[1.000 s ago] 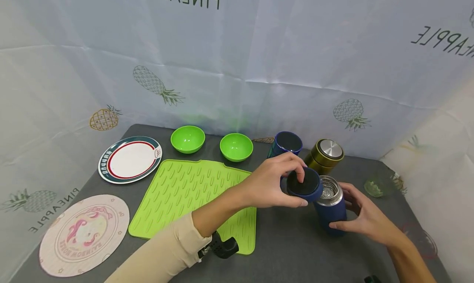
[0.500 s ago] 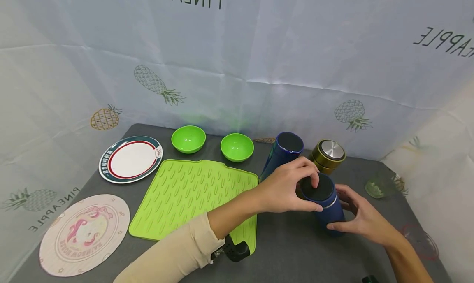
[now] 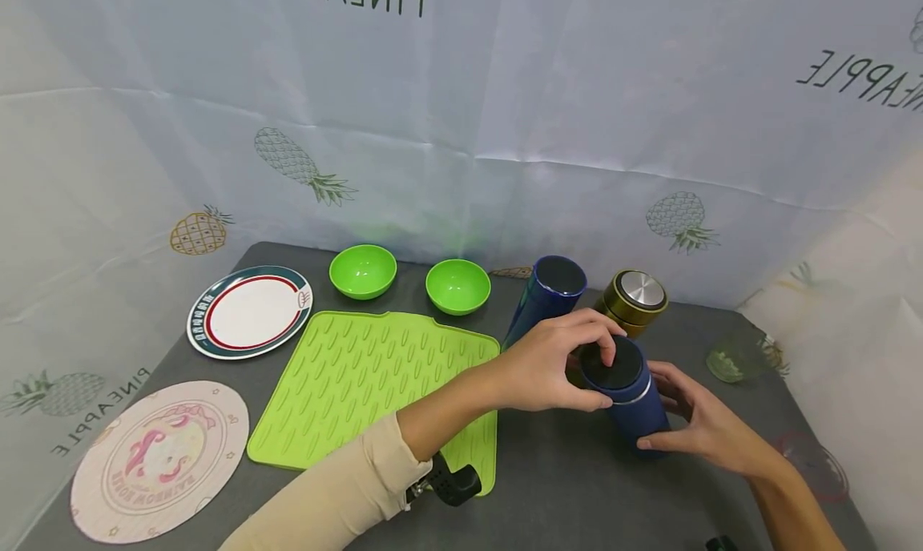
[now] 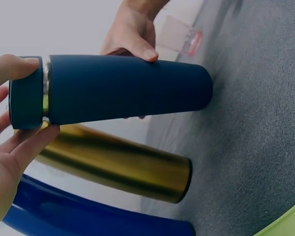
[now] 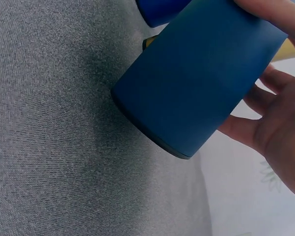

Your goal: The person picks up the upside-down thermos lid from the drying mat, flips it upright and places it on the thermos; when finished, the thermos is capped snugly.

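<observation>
A dark blue thermos [image 3: 645, 423] is held upright at the right of the table in the head view. Its lid [image 4: 25, 101], blue with a black top, sits on the mouth, and a thin silver band shows beneath it in the left wrist view. My left hand [image 3: 551, 363] grips the lid from above, thumb and fingers around its sides. Lower down, my right hand [image 3: 703, 423] holds the thermos body [image 5: 199, 81] between thumb and fingers. The bottom of the body is close over the grey table in the right wrist view.
Behind the hands stand a shiny blue tumbler [image 3: 544, 295] and a gold thermos [image 3: 634, 299]. A green mat [image 3: 375, 383], two green bowls [image 3: 363, 272], a rimmed plate [image 3: 248, 311] and a pink round mat [image 3: 162, 463] lie leftward. A clear glass [image 3: 724, 364] is at the right.
My left hand has brought the lid rightward from beside the open thermos onto its mouth, covering the strainer inside. My right hand has stayed around the body.
</observation>
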`<state>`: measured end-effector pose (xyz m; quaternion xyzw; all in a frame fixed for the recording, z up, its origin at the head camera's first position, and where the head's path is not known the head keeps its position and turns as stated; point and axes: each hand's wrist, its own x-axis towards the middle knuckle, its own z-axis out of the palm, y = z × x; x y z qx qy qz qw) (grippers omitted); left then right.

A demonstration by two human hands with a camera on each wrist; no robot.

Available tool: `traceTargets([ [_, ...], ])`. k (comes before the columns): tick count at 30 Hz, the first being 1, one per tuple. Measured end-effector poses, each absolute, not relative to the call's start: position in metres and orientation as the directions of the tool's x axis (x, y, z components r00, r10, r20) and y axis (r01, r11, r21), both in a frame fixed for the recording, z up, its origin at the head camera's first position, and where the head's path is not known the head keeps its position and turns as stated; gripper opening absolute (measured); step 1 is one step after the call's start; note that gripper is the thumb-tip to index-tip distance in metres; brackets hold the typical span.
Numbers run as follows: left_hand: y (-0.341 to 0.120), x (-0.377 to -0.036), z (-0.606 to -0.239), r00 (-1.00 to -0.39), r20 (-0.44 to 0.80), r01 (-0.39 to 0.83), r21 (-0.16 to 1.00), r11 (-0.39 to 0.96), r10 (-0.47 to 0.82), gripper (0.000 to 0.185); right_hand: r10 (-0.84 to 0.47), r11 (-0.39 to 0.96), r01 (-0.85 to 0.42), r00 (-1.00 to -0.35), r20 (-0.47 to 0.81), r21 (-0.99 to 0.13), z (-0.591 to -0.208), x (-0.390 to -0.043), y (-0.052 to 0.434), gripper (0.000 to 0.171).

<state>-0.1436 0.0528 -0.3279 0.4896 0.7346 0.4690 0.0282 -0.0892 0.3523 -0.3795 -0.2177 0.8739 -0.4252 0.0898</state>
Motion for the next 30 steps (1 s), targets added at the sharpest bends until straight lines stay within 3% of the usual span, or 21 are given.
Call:
traceTargets([
  [5,0.051,-0.144,-0.325,-0.507,0.381,0.673,0.735,0.079,0.773,0.036,-0.448,0.537,-0.275,-0.894,0.007,-0.797,-0.379,-0.089,0.353,0.083],
  [13,0.054,-0.140,-0.321,-0.565,0.364,0.741,0.618,0.262,0.740,0.046,-0.446,0.534,-0.279,-0.895,0.014,-0.798,-0.380,-0.091,0.352,0.083],
  [18,0.049,-0.143,-0.320,-0.519,0.356,0.746,0.632,0.208,0.777,0.036,-0.448,0.528,-0.265,-0.894,0.001,-0.807,-0.379,-0.090,0.350,0.083],
  [21,0.046,-0.144,-0.318,-0.479,0.343,0.745,0.645,0.168,0.808,0.039,-0.440,0.535,-0.254,-0.898,-0.008,-0.806,-0.379,-0.089,0.351,0.082],
  [28,0.049,-0.140,-0.315,-0.540,0.348,0.753,0.607,0.255,0.766,0.058,-0.431,0.550,-0.251,-0.902,-0.014,-0.796,-0.377,-0.087,0.351,0.083],
  [30,0.050,-0.141,-0.313,-0.521,0.353,0.757,0.611,0.230,0.777,0.055,-0.434,0.550,-0.253,-0.901,-0.013,-0.796,-0.377,-0.087,0.351,0.083],
])
